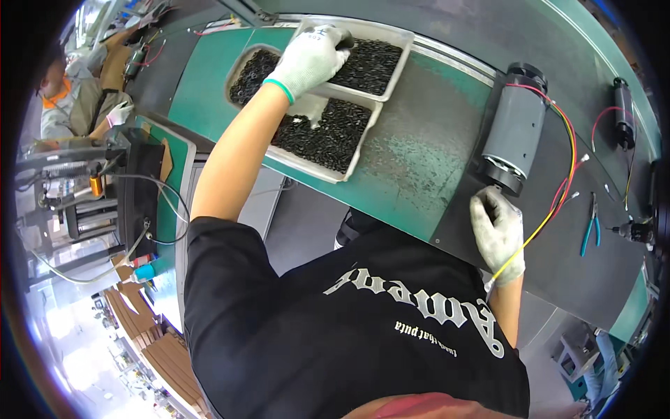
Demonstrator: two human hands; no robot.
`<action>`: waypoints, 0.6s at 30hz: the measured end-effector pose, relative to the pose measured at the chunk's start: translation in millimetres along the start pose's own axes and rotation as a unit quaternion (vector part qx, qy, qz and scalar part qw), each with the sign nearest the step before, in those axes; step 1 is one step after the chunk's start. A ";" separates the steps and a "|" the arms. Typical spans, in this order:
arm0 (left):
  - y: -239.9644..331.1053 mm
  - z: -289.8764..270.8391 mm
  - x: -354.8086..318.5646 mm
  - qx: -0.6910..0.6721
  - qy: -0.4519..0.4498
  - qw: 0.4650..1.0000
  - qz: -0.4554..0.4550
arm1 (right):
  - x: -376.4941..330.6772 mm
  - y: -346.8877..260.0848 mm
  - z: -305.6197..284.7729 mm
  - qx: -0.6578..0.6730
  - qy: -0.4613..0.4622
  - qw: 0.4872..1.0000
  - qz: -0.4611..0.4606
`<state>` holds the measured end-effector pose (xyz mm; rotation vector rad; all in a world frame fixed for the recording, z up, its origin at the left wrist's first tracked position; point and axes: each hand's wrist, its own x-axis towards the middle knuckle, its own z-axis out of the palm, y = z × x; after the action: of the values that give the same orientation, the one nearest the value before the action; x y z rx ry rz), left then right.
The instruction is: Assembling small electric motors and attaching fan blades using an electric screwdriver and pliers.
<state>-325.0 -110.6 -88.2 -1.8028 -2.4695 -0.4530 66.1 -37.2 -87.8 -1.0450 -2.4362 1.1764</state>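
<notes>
White-gloved left hand (309, 57) reaching out over grey trays (391, 66) of small black parts (328, 136) on the green tabletop (209, 77), fingers curled down into the heap at the far tray's edge; whether clamped on any part, impossible to tell. Gloved right hand (497, 230) resting near the body on the dark belt (558, 251), fingers bent together just beside the lower end of a grey cylindrical motor (515, 129), touching or close to its yellow wire (541, 227). Red and yellow leads trailing from the motor's top toward the right. Teal-handled pliers (592, 225) lying well apart to the right, a smaller black motor (622, 112) farther up the belt. Black T-shirt (349, 328) filling the lower foreground. Another person (77, 105) seated at far left.
</notes>
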 end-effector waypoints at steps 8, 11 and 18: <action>-19.6 21.4 7.5 0.079 -0.026 0.996 0.020 | -64.1 56.0 -135.1 0.218 -0.195 0.940 -0.174; -36.4 27.4 24.9 0.071 -0.072 0.995 0.011 | -87.0 97.1 -186.5 0.524 0.153 0.782 -0.301; -42.7 18.8 14.6 0.088 -0.033 0.990 0.105 | -43.8 202.6 -297.1 0.202 0.431 0.875 -0.086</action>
<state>-367.3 -103.9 -111.9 -2.0023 -2.2429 -0.1583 343.9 191.5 -45.4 -0.9171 -1.4715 0.8361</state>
